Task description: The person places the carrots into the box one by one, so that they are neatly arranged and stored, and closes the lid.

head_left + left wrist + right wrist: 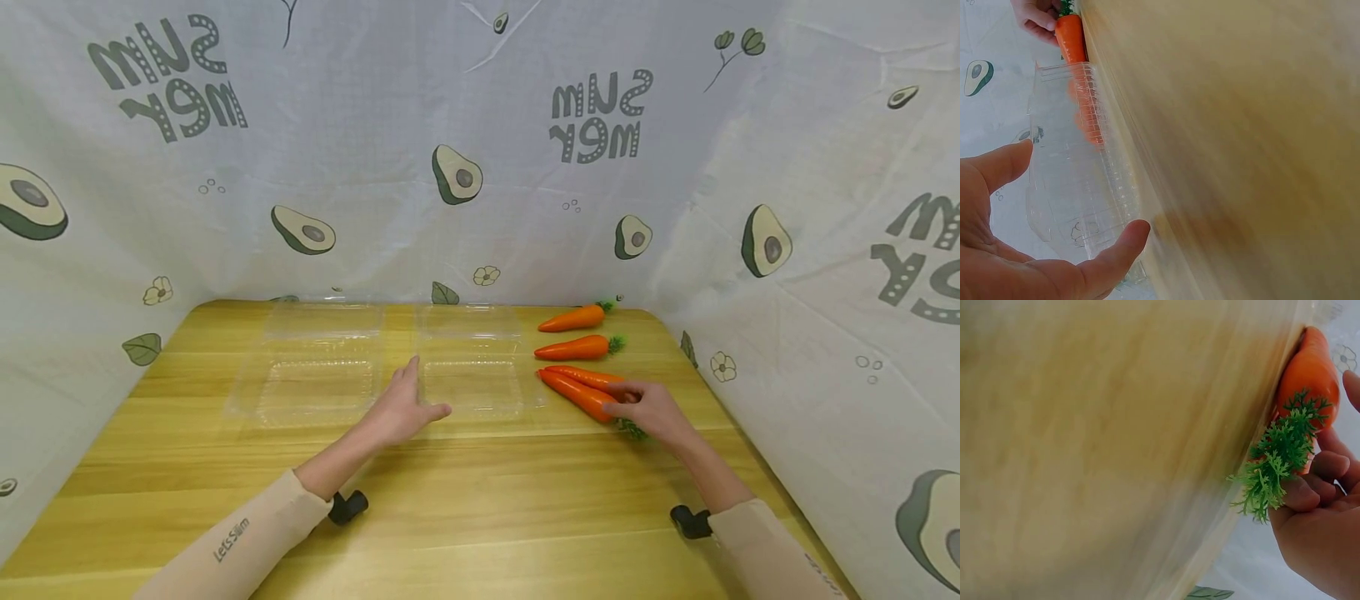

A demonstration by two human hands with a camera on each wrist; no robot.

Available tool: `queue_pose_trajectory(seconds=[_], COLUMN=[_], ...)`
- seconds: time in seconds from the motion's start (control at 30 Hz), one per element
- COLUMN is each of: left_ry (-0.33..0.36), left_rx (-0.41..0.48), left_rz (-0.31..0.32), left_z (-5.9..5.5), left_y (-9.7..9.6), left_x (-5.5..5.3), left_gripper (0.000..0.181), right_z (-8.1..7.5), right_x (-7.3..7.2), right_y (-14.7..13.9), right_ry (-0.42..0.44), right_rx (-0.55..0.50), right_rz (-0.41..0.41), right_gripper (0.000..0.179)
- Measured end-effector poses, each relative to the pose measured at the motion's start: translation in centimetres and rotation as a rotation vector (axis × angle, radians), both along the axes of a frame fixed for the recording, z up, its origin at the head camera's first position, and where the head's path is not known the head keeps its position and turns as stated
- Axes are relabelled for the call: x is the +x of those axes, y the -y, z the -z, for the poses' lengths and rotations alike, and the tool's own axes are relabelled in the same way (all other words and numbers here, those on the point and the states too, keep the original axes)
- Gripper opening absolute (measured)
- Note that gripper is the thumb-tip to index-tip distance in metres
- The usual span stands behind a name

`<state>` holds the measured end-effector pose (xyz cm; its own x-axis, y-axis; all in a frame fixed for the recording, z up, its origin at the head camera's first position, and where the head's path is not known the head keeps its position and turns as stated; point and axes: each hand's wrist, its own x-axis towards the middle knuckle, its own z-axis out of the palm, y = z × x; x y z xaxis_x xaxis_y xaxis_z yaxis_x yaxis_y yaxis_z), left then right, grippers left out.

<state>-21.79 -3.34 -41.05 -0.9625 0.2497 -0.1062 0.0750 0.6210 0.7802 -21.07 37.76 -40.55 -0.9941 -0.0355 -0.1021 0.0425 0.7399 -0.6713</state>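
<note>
My left hand (397, 410) is open, thumb and fingers spread, near the left edge of a clear plastic clamshell box (468, 385). Nothing lies between its thumb and fingers, and the box stands beyond them in the left wrist view. On the right, my right hand (652, 408) pinches the thick end of the nearest orange carrot (576, 393), thumb on the near side. A second carrot (581, 376) lies against it, its top hidden by the fingers. The nearest carrot's green leaves (1279, 456) show beside the curled fingers in the right wrist view.
Another clear clamshell box (315, 392) stands with its lid raised, left of my left hand. Two more carrots, one at the back (573, 318) and one in front of it (576, 348), lie behind the pair. A printed cloth (390, 167) surrounds the wooden table (480, 500).
</note>
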Motion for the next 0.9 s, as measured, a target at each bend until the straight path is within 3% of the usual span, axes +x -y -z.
queue_pose_trajectory(seconds=[0.9], left_ry=[0.003], left_rx=[0.008], left_rz=[0.002], left_z=[-0.22], left_y=[0.1], left_x=[-0.09], left_gripper=[0.107], right_z=[-0.15], right_x=[-0.03], right_y=[0.09], right_ry=[0.059], right_rx=[0.038], right_rz=[-0.022], right_gripper=[0.065])
